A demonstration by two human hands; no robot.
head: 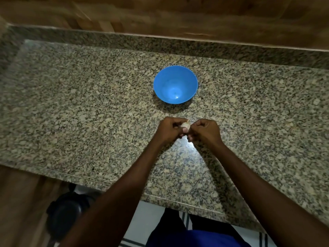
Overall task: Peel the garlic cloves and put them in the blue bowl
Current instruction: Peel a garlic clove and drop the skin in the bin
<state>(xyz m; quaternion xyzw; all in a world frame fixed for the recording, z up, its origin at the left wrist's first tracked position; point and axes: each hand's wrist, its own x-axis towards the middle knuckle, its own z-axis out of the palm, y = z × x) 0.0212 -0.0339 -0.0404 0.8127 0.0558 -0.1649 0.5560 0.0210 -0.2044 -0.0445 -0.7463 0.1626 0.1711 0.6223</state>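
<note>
A blue bowl (175, 84) stands upright on the speckled granite counter (89, 104), and its inside looks bare. Just in front of it, both my hands meet over the counter. My left hand (170, 130) grips a pale garlic piece (185, 125) with curled fingers. My right hand (204, 131) has its fingers curled and pinches at the right side of the same garlic. Most of the garlic is hidden between the two hands. No loose cloves show on the counter.
A wooden wall (178, 15) rises behind the granite backsplash. The counter's front edge (71, 175) steps back on the left. Below it are a dark round object (67, 211) on the floor and white tiles (146, 220).
</note>
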